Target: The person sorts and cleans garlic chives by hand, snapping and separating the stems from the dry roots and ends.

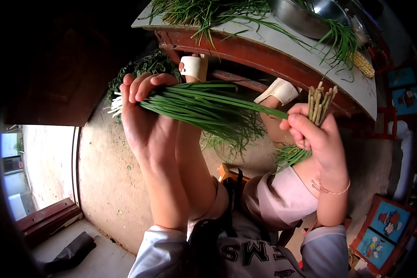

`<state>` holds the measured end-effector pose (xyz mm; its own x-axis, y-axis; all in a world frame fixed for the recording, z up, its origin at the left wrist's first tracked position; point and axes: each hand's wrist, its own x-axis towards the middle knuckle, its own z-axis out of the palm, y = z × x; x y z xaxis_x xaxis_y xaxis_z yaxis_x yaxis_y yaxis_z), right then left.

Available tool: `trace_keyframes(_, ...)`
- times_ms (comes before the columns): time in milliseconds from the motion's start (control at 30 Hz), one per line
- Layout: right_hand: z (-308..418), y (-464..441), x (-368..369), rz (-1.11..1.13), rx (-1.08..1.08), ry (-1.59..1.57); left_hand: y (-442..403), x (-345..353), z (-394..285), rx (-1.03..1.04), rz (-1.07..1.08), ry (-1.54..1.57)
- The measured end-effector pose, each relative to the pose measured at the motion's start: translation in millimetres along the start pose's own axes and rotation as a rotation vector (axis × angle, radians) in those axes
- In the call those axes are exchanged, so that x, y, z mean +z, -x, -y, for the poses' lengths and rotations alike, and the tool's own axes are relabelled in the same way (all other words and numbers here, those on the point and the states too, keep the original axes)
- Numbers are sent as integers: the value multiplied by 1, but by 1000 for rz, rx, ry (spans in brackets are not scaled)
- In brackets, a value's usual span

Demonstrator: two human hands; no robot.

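Note:
My left hand [149,113] is closed around a bundle of green garlic chives [194,105], its white stem ends [116,104] sticking out at the left and its leaves reaching right. Upright in my right hand [322,136] is a second chive bunch [318,107] with brownish stem ends on top; its leaves [292,155] hang below the fist. The thumb and forefinger of that hand also pinch the tip of a long leaf stretching from the left bundle. My palm hides part of each bundle.
On the white-topped red table [352,92] ahead lie a heap of chives [194,11], a metal bowl [306,21] and a corn cob [363,65]. Loose green trimmings [231,139] lie on the floor between my legs. Dark leafy greens [146,67] are under the table's left end.

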<state>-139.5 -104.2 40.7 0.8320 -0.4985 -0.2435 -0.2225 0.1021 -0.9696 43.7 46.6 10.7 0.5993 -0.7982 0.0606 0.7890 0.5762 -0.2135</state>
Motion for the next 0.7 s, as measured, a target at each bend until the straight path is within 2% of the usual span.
trace_keyframes(67, 0, 0, -3, -59, 22, -16, 1, 0, -8, -49, 50, 44)
trace_keyframes(133, 1, -1, -7, -68, 34, -38, 2, 5, -11, -4, -4, 66)
trace_keyframes(167, 1, -1, -9, -87, 53, -57, 2, 10, -10, 102, -97, 68)
trace_keyframes(433, 1, 0, -10, -99, 53, -105, 2, 10, -23, 114, -133, 109)
trace_keyframes(533, 3, 1, -12, -94, 55, -157, 2, 6, -33, 72, -80, 148)
trace_keyframes(600, 2, 1, -13, -81, 47, -163, 3, 6, -34, 112, -121, 131)
trace_keyframes(700, 1, 1, -14, -57, 37, -173, 4, 4, -38, 33, -43, 144)
